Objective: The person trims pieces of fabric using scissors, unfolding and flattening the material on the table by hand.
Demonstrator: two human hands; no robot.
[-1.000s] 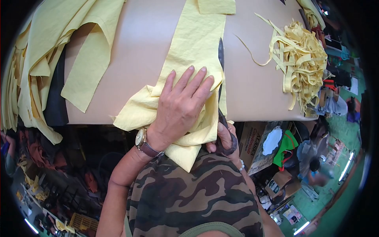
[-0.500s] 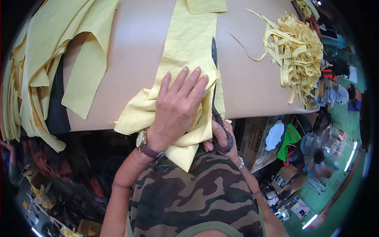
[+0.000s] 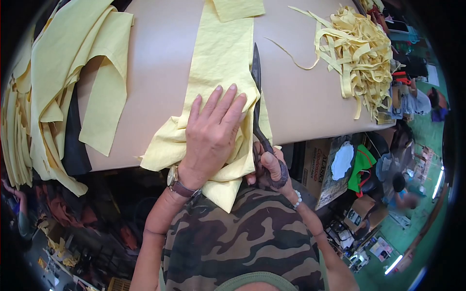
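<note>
My left hand (image 3: 213, 131) lies flat on the yellow cloth (image 3: 218, 60), its fingers slightly spread and pointing away from me. Below and beside it the cloth is bunched, and a pointed corner hangs over the table edge. In my right hand (image 3: 272, 169), at the table's front edge, are the dark scissors (image 3: 257, 92). Their blades point away from me along the cloth's right side, and a narrow yellow strip shows to their right. The thumb is through a wrapped handle loop; the other fingers are partly hidden.
Draped yellow cloth (image 3: 104, 82) covers the left side of the tan table (image 3: 160, 53). A heap of yellow strips (image 3: 361, 58) lies at the right. Beneath the table's right edge are a cardboard box (image 3: 315, 165) and a green cloth (image 3: 360, 167). Another person (image 3: 405, 196) is at the far right.
The view has turned, so the table's edge now slants. More of the scissor blade shows, and the handles look more spread. My left hand still rests flat on the cloth.
</note>
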